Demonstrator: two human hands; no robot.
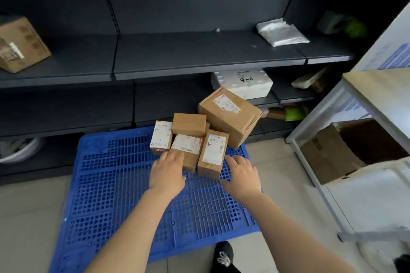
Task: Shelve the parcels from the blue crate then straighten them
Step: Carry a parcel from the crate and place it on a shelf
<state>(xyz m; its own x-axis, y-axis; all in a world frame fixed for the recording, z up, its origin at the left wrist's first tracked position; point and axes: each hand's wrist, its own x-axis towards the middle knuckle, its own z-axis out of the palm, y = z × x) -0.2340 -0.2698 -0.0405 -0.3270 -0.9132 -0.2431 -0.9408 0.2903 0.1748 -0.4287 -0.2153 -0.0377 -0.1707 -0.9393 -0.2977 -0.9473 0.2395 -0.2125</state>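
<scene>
Down on the blue crate, five cardboard parcels huddle at its far edge by the dark shelving; the left parcel, middle parcel and right parcel carry white barcode labels too blurred to read, a plain box sits behind them, and the large parcel leans tilted, label upward. The left hand lays fairly straight fingers on the middle parcel; the right hand holds nothing, fingers spread just beside the right parcel, perhaps touching it. A white foam box on the low shelf bears illegible handwriting; a silver bag lies on the shelf above.
</scene>
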